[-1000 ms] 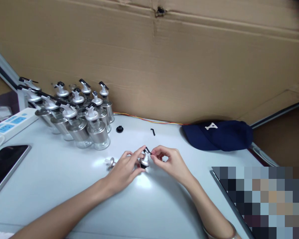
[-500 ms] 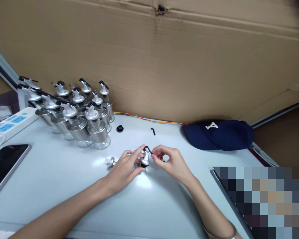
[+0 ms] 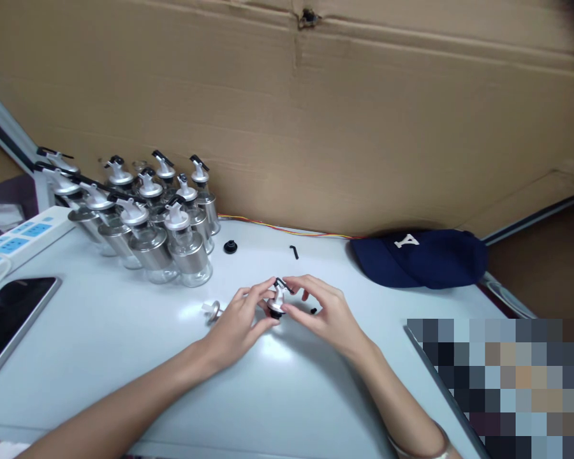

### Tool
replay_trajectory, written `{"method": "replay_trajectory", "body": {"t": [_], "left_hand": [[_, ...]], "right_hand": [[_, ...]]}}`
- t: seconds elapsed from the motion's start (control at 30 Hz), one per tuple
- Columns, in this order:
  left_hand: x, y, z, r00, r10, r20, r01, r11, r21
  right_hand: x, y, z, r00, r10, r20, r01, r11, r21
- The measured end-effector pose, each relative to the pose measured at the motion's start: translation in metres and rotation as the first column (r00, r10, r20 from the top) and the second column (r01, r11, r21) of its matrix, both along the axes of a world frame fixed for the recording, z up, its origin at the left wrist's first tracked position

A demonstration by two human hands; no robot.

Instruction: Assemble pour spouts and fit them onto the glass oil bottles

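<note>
Between my hands, above the table, is a silver bottle pourer (image 3: pixel 277 303) with a black flip lever on top and a black stopper below. My left hand (image 3: pixel 242 325) grips it from the left, thumb low by the stopper and fingers behind. From the right, my right hand (image 3: pixel 328 312) has its thumb against the silver cap and its index finger at the lever. Beside my left hand lies another silver pourer part (image 3: pixel 213 311), partly hidden by the hand. A tiny black piece (image 3: pixel 314 310) lies under my right hand. Farther back are a black stopper (image 3: pixel 230 247) and a loose black lever (image 3: pixel 294 252).
Several glass bottles with pourers (image 3: pixel 189 255) crowd the back left. A power strip (image 3: pixel 29 233) and a phone (image 3: pixel 14 325) lie at the left. A navy cap (image 3: pixel 425 258) sits back right, a pixelated area (image 3: pixel 507 389) front right. Cardboard (image 3: pixel 287 127) stands behind.
My right hand has shifted from pinching the lever's end to having the thumb on the pourer's silver cap and the index finger above the lever. My left hand has hardly moved.
</note>
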State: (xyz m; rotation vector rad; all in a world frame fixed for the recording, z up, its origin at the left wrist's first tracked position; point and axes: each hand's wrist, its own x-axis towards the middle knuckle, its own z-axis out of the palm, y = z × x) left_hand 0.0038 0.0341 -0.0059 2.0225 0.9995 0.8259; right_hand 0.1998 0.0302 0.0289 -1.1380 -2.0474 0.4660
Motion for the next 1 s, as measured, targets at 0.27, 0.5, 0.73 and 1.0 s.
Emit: {"method": "replay_trajectory", "body": {"t": [0.27, 0.5, 0.73, 1.0], "left_hand": [[-0.002, 0.001, -0.002, 0.997, 0.029, 0.074, -0.022, 0.995, -0.093], [-0.003, 0.001, -0.002, 1.000, 0.013, 0.022, -0.012, 0.999, -0.050], [-0.003, 0.000, 0.002, 1.000, 0.014, 0.006, -0.014, 0.998, -0.062], [-0.002, 0.000, 0.007, 0.999, 0.037, 0.022, -0.034, 0.992, -0.119]], "right_hand": [[-0.003, -0.001, -0.009, 0.999, 0.047, 0.024, -0.048, 0.998, 0.050], [-0.003, -0.001, -0.009, 0.999, 0.015, -0.031, -0.011, 0.995, 0.101], [-0.003, -0.003, -0.006, 0.999, 0.017, -0.036, -0.013, 0.992, 0.122], [-0.004, -0.003, -0.005, 1.000, 0.027, -0.014, -0.025, 0.990, 0.142]]}}
